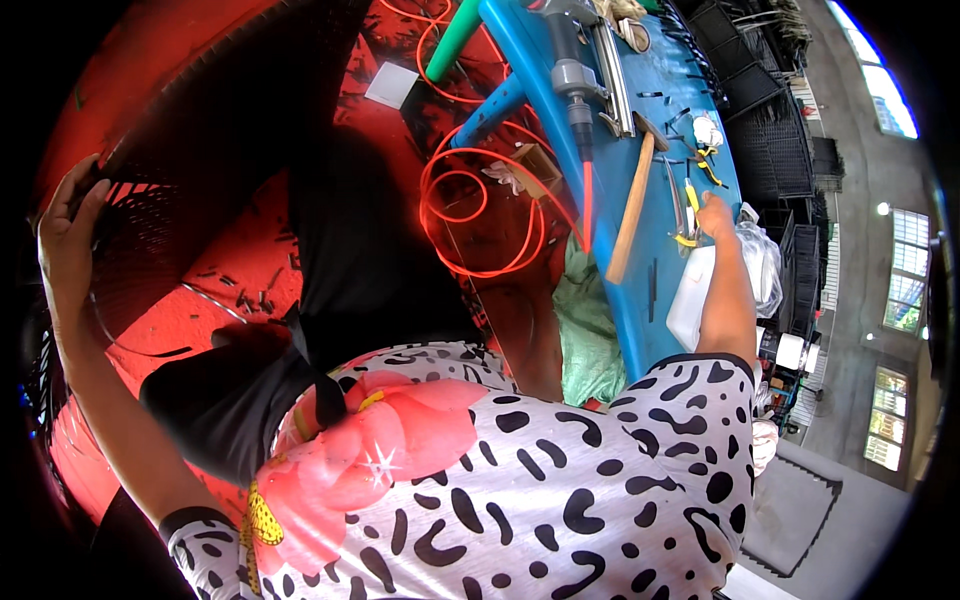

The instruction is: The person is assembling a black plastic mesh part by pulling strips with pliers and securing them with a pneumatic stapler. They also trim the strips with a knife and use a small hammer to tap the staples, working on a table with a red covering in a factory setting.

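Observation:
At the far left, my left hand point(68, 225) is raised, its fingers curled over the edge of a large black woven panel point(150, 215). Deep shadow hides much of that panel. My right arm reaches across to a blue table. There my right hand point(716, 216) is closed, fingertips against a slim yellow-handled tool point(692, 196); its exact kind is too small to tell. Close by lie yellow-and-black pliers point(708, 168) and a hacksaw-like tool with a yellow end point(684, 240). A wooden-handled hammer point(632, 210) rests left of them.
The blue table point(627, 310) also carries a grey air tool point(572, 75) and a metal bar point(612, 80). An orange hose point(480, 268) coils over the red floor, near a small cardboard box point(537, 170). A green sack point(590, 330) hangs beside the table. Black racks stand beyond.

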Action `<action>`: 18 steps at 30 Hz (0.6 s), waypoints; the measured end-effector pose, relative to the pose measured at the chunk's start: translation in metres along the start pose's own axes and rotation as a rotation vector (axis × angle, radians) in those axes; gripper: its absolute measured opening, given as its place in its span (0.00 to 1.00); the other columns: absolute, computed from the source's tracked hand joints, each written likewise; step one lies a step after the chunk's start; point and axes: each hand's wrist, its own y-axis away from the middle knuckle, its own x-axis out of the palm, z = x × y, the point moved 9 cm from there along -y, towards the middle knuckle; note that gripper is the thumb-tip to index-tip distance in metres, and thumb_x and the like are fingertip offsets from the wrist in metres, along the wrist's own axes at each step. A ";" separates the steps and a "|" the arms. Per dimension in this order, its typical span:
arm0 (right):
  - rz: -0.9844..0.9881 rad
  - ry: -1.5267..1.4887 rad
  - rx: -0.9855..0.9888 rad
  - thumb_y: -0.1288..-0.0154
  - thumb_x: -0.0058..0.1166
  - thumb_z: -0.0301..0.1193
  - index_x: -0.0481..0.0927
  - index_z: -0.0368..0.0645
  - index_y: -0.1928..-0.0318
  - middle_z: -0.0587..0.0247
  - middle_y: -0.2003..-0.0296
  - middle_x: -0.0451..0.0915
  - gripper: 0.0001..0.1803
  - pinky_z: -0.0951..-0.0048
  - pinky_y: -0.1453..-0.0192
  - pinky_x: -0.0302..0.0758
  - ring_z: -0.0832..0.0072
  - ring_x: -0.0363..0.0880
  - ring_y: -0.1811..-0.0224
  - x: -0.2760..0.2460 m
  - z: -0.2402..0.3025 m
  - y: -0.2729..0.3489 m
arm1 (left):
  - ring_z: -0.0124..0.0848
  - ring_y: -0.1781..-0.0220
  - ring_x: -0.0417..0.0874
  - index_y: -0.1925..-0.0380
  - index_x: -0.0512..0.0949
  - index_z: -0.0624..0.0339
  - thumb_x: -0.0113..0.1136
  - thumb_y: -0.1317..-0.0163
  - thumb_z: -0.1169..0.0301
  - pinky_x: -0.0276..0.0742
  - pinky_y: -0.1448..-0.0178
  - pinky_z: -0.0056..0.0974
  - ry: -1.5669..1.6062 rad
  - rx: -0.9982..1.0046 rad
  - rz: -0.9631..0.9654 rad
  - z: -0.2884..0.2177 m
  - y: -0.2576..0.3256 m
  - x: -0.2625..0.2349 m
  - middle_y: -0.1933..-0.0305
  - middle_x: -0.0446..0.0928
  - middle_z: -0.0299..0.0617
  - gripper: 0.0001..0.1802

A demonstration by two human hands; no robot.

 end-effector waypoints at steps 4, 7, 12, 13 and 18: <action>-0.213 -0.025 -0.078 0.45 0.54 0.30 0.78 0.43 0.48 0.50 0.49 0.78 0.21 0.59 0.40 0.70 0.54 0.75 0.45 0.017 -0.005 -0.024 | 0.24 0.54 0.77 0.46 0.75 0.64 0.57 0.37 0.69 0.70 0.46 0.28 -0.303 0.030 -0.011 -0.007 0.003 -0.010 0.54 0.80 0.41 0.20; -0.388 0.063 -0.301 0.44 0.52 0.28 0.80 0.45 0.52 0.51 0.57 0.81 0.17 0.55 0.51 0.75 0.52 0.78 0.54 -0.013 0.010 -0.019 | 0.27 0.52 0.80 0.48 0.76 0.64 0.58 0.39 0.66 0.71 0.46 0.30 -0.569 0.149 -0.004 -0.053 0.021 0.001 0.55 0.81 0.44 0.20; -0.603 0.028 -0.391 0.50 0.52 0.15 0.81 0.47 0.60 0.55 0.64 0.78 0.17 0.59 0.58 0.75 0.55 0.78 0.60 -0.115 0.087 0.023 | 0.22 0.64 0.77 0.52 0.77 0.66 0.63 0.43 0.69 0.73 0.54 0.28 0.001 0.118 -0.064 -0.038 0.024 0.002 0.68 0.79 0.38 0.19; -0.610 0.035 -0.394 0.50 0.52 0.15 0.81 0.47 0.60 0.55 0.64 0.78 0.17 0.59 0.58 0.75 0.55 0.78 0.60 -0.115 0.092 0.023 | 0.23 0.65 0.77 0.52 0.77 0.67 0.64 0.43 0.72 0.73 0.56 0.28 -0.030 0.081 -0.089 -0.044 0.024 0.007 0.66 0.80 0.40 0.19; -0.578 -0.175 -0.894 0.52 0.44 0.14 0.81 0.37 0.60 0.50 0.61 0.77 0.19 0.61 0.48 0.72 0.52 0.75 0.55 -0.099 0.173 0.060 | 0.43 0.58 0.82 0.56 0.78 0.63 0.61 0.44 0.60 0.75 0.54 0.39 -0.257 0.228 -0.129 -0.071 0.023 0.014 0.61 0.82 0.48 0.20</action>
